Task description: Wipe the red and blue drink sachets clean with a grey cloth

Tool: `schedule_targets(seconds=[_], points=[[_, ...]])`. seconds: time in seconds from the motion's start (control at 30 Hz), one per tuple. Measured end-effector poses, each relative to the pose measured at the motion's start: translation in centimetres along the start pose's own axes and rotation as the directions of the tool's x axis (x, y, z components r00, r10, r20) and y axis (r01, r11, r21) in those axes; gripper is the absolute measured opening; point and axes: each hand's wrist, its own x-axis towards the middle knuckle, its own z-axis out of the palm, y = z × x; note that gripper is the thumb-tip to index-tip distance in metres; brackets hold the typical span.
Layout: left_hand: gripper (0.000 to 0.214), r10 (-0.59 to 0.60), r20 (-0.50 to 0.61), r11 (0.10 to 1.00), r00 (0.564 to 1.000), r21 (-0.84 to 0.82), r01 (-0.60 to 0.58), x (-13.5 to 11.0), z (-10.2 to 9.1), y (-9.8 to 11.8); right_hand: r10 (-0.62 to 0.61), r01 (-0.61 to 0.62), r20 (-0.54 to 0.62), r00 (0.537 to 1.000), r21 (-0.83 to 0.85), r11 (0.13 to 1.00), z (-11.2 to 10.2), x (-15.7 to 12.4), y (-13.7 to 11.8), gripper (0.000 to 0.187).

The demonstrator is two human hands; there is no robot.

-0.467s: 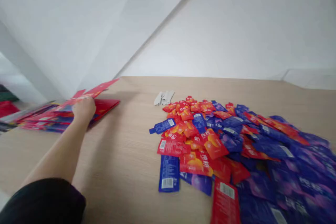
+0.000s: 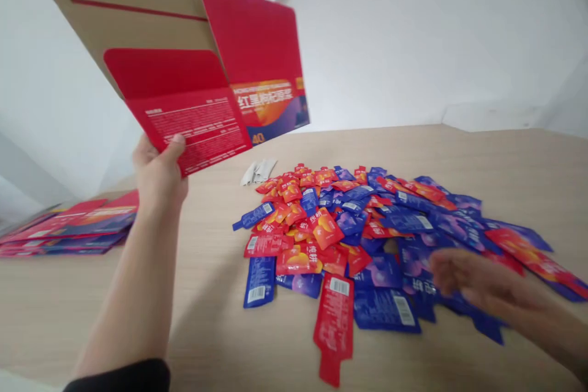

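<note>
My left hand (image 2: 158, 174) is raised at the left, gripping the lower edge of a flat, partly opened cardboard carton (image 2: 206, 73). The carton has red flaps, a tan inner side and printed text. My right hand (image 2: 478, 282) hovers low at the right, fingers spread, over the edge of a wide pile of red and blue gel sachets (image 2: 331, 220). It seems to rest on or just above the blue sachets, though I cannot tell if it touches them.
A stack of flat red and blue cartons (image 2: 73, 229) lies at the table's left edge. A small bundle of white packets (image 2: 258, 171) lies behind the pile. The pale wooden table (image 2: 197, 331) ends at white walls.
My left hand has lifted one carton off the stack, up and toward me. My right hand has come into view over the pile, and the view has shifted.
</note>
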Motion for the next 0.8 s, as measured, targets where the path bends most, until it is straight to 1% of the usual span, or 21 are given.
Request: schedule_targets(seconds=[0.03, 0.07, 0.1, 0.13, 0.17, 0.23, 0.3, 0.37, 0.4, 0.43, 0.5, 0.57, 0.6, 0.67, 0.7, 0.73, 0.8], points=[[0.027, -0.083, 0.060, 0.990, 0.995, -0.110, 0.089, -1.7, 1.7, 0.5, -0.030, 0.034, -0.055, 0.998, 0.063, 0.997, -0.1, 0.9, -0.7, 0.046], [0.027, -0.148, 0.112, 0.968, 0.983, -0.186, 0.167, -3.5, 3.2, 1.1, -0.041, 0.052, -0.124, 0.991, 0.086, 0.995, -0.2, 1.8, -1.6, 0.052], [0.030, -0.216, 0.179, 0.939, 0.960, -0.233, 0.254, -5.4, 4.5, 1.6, -0.068, 0.088, -0.191, 0.979, 0.100, 0.991, -0.3, 2.5, -2.4, 0.059], [0.032, -0.275, 0.225, 0.909, 0.935, -0.257, 0.329, -7.2, 5.5, 2.1, -0.093, 0.122, -0.234, 0.968, 0.113, 0.986, -0.4, 3.2, -3.2, 0.069], [0.033, -0.338, 0.272, 0.880, 0.901, -0.249, 0.405, -9.0, 6.3, 2.5, -0.117, 0.155, -0.265, 0.957, 0.126, 0.980, -0.6, 3.6, -3.9, 0.080], [0.033, -0.434, 0.326, 0.830, 0.840, -0.219, 0.513, -12.0, 7.1, 3.2, -0.130, 0.176, -0.291, 0.948, 0.140, 0.974, -1.0, 4.1, -4.7, 0.098], [0.034, -0.477, 0.327, 0.810, 0.816, -0.196, 0.553, -14.1, 7.0, 3.7, -0.097, 0.122, -0.337, 0.937, 0.052, 0.991, -1.6, 4.1, -4.7, 0.106], [0.036, -0.502, 0.321, 0.801, 0.803, -0.177, 0.572, -15.4, 6.4, 4.0, -0.071, 0.039, -0.423, 0.904, -0.083, 0.996, -2.2, 3.9, -4.2, 0.109], [0.036, -0.516, 0.324, 0.794, 0.793, -0.166, 0.584, -15.8, 6.1, 4.1, -0.078, 0.028, -0.453, 0.888, -0.116, 0.993, -2.4, 3.7, -4.0, 0.106], [0.036, -0.533, 0.330, 0.785, 0.779, -0.152, 0.601, -16.1, 5.7, 4.2, -0.091, 0.050, -0.462, 0.882, -0.101, 0.994, -2.4, 3.6, -3.8, 0.100], [0.036, -0.563, 0.345, 0.765, 0.751, -0.127, 0.631, -16.6, 5.1, 4.4, -0.113, 0.146, -0.421, 0.900, 0.047, 0.988, -2.3, 3.2, -3.6, 0.076], [0.035, -0.572, 0.352, 0.761, 0.741, -0.111, 0.640, -17.1, 4.4, 4.7, -0.118, 0.209, -0.377, 0.919, 0.209, 0.955, -1.8, 2.4, -3.5, 0.049], [0.034, -0.571, 0.359, 0.762, 0.738, -0.102, 0.640, -17.3, 4.1, 4.9, -0.108, 0.217, -0.375, 0.921, 0.262, 0.941, -1.5, 1.8, -3.4, 0.042], [0.029, -0.570, 0.397, 0.767, 0.719, -0.056, 0.639, -18.0, 3.2, 5.5, -0.077, 0.209, -0.395, 0.916, 0.301, 0.930, -1.3, 0.2, -2.8, 0.037], [0.025, -0.573, 0.433, 0.768, 0.695, -0.011, 0.640, -18.4, 2.7, 5.9, -0.067, 0.202, -0.409, 0.910, 0.295, 0.934, -1.4, -0.8, -2.4, 0.036], [0.021, -0.580, 0.479, 0.766, 0.659, 0.045, 0.642, -18.9, 2.2, 6.4, -0.058, 0.190, -0.424, 0.904, 0.278, 0.942, -1.6, -1.9, -1.9, 0.036], [0.014, -0.599, 0.571, 0.751, 0.562, 0.157, 0.641, -20.1, 1.5, 7.5, -0.032, 0.146, -0.443, 0.896, 0.224, 0.964, -2.3, -4.4, -0.9, 0.036]])
